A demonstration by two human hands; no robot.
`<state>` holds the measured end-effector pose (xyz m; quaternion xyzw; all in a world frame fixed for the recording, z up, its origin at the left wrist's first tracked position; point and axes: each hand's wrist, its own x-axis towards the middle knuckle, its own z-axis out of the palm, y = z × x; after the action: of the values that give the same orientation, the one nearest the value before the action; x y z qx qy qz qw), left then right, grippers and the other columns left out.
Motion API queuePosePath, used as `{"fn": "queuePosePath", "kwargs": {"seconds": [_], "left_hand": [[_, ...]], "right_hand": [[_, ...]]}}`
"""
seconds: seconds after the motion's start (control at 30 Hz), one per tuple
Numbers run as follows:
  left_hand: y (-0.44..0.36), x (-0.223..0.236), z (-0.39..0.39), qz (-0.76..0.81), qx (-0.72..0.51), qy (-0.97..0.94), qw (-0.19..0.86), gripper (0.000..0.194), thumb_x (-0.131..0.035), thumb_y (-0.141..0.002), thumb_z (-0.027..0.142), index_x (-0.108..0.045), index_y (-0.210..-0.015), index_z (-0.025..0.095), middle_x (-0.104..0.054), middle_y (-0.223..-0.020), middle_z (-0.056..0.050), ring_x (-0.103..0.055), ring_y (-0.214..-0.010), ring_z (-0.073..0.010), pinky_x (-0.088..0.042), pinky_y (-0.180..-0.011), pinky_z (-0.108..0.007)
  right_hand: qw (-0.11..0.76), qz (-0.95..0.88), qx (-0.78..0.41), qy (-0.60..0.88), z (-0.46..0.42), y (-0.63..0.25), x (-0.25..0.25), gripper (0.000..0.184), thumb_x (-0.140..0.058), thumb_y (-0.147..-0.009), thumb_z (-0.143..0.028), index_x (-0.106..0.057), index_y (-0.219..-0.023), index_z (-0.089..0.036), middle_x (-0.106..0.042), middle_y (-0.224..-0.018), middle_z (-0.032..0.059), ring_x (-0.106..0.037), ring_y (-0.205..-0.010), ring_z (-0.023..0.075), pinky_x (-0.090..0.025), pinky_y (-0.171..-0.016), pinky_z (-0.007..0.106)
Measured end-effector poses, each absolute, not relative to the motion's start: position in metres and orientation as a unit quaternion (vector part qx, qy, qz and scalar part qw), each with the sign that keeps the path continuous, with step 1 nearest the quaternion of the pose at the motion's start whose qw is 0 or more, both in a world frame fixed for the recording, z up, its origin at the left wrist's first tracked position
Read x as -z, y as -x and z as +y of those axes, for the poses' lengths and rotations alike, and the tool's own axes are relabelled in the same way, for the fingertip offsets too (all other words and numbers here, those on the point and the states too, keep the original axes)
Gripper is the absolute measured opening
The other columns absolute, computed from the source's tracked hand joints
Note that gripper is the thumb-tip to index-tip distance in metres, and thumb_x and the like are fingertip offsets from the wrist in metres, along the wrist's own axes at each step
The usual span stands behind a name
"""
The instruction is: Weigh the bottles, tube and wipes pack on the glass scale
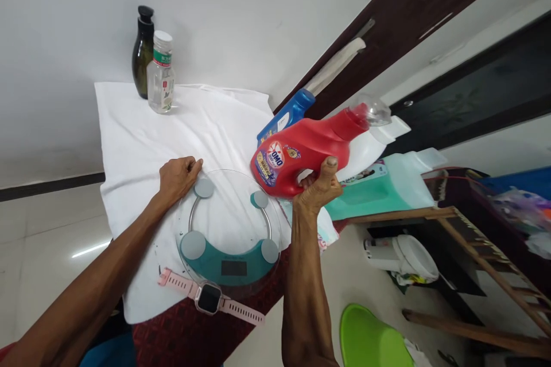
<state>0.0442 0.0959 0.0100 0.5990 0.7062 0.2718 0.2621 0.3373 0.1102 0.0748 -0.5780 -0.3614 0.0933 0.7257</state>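
Note:
My right hand [318, 186] is wrapped round the handle of a red OMO laundry detergent bottle [314, 140], which tilts with its clear cap up to the right. The bottle's base is over the right upper rim of a round glass bathroom scale [228, 229]; I cannot tell whether they touch. My left hand [178, 176] rests as a loose fist on the white cloth [142, 137], by the scale's upper left edge. Nothing shows between its fingers. In front of the scale lies a smartwatch with a pink strap [209, 298].
A dark pump bottle [143, 54] and a clear plastic bottle [162, 74] stand by the wall. Behind the red bottle are a blue bottle [293, 109], a white bottle [365, 149] and a large green-liquid jug [383, 183]. A green basin [370, 338] and white bucket [413, 258] are below.

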Motion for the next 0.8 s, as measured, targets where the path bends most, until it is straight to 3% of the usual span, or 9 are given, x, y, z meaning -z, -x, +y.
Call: {"fn": "queuePosePath", "kwargs": {"seconds": [0.23,0.33,0.4,0.47,0.57,0.63,0.7,0.8], "left_hand": [[-0.045,-0.013,0.093,0.701,-0.269,-0.602,0.271,0.046,-0.049,-0.105,0.047,-0.044,-0.068,0.021,-0.054,-0.066,-0.003,-0.051,-0.069,-0.0201,-0.026,-0.069,-0.034],[-0.045,-0.012,0.092,0.697,-0.268,-0.609,0.269,0.045,-0.048,-0.107,0.046,-0.045,-0.069,0.021,-0.056,-0.067,-0.003,-0.053,-0.070,-0.0204,-0.027,-0.070,-0.034],[-0.045,-0.011,0.091,0.693,-0.263,-0.616,0.267,0.045,-0.046,-0.108,0.046,-0.047,-0.070,0.021,-0.059,-0.069,-0.004,-0.056,-0.071,-0.0210,-0.028,-0.070,-0.034],[-0.045,-0.010,0.091,0.690,-0.253,-0.623,0.267,0.046,-0.045,-0.109,0.045,-0.050,-0.071,0.021,-0.063,-0.072,-0.005,-0.058,-0.074,-0.0218,-0.029,-0.070,-0.034],[-0.045,-0.010,0.089,0.683,-0.249,-0.630,0.272,0.045,-0.045,-0.111,0.044,-0.056,-0.074,0.021,-0.069,-0.078,-0.007,-0.062,-0.078,-0.0231,-0.029,-0.070,-0.035],[-0.044,-0.011,0.088,0.679,-0.249,-0.633,0.278,0.043,-0.045,-0.111,0.042,-0.060,-0.077,0.020,-0.072,-0.082,-0.008,-0.065,-0.081,-0.0239,-0.029,-0.071,-0.036],[-0.044,-0.011,0.087,0.673,-0.248,-0.636,0.283,0.043,-0.046,-0.111,0.041,-0.065,-0.080,0.020,-0.075,-0.087,-0.010,-0.067,-0.085,-0.0247,-0.030,-0.072,-0.037],[-0.042,-0.010,0.086,0.669,-0.251,-0.638,0.288,0.043,-0.046,-0.112,0.042,-0.072,-0.087,0.020,-0.078,-0.096,-0.012,-0.071,-0.093,-0.0268,-0.033,-0.074,-0.038]], "right_hand": [[0.692,-0.368,-0.099,0.613,0.115,-0.344,-0.054,0.063,-0.055,-0.093,-0.087,-0.034,-0.067,-0.033,-0.032,-0.056,-0.0069,-0.030,-0.048,0.0156,-0.030,-0.043,0.035],[0.639,-0.400,-0.082,0.652,0.106,-0.347,-0.062,0.061,-0.048,-0.096,-0.088,-0.046,-0.073,-0.032,-0.045,-0.062,-0.0029,-0.046,-0.055,0.0205,-0.048,-0.053,0.042],[0.610,-0.414,-0.005,0.676,0.093,-0.346,-0.074,0.058,-0.055,-0.093,-0.087,-0.057,-0.088,-0.029,-0.060,-0.082,0.0050,-0.061,-0.075,0.0282,-0.060,-0.074,0.054],[0.595,-0.437,0.122,0.663,0.078,-0.336,-0.093,0.052,-0.067,-0.091,-0.078,-0.061,-0.109,-0.030,-0.064,-0.112,0.0135,-0.067,-0.105,0.0377,-0.058,-0.100,0.067],[0.578,-0.513,0.224,0.593,0.065,-0.298,-0.122,0.040,-0.072,-0.097,-0.061,-0.058,-0.127,-0.038,-0.060,-0.131,0.0119,-0.060,-0.130,0.0396,-0.052,-0.114,0.065],[0.563,-0.595,0.165,0.549,0.071,-0.258,-0.133,0.033,-0.073,-0.099,-0.053,-0.059,-0.124,-0.036,-0.063,-0.124,0.0078,-0.064,-0.123,0.0339,-0.054,-0.112,0.060],[0.554,-0.653,0.070,0.511,0.092,-0.211,-0.133,0.042,-0.079,-0.093,-0.049,-0.058,-0.125,-0.031,-0.065,-0.125,0.0074,-0.066,-0.120,0.0305,-0.055,-0.108,0.056],[0.511,-0.691,-0.127,0.494,0.144,-0.140,-0.111,0.070,-0.082,-0.085,-0.057,-0.051,-0.141,-0.028,-0.062,-0.147,0.0126,-0.063,-0.133,0.0310,-0.056,-0.109,0.055]]}}
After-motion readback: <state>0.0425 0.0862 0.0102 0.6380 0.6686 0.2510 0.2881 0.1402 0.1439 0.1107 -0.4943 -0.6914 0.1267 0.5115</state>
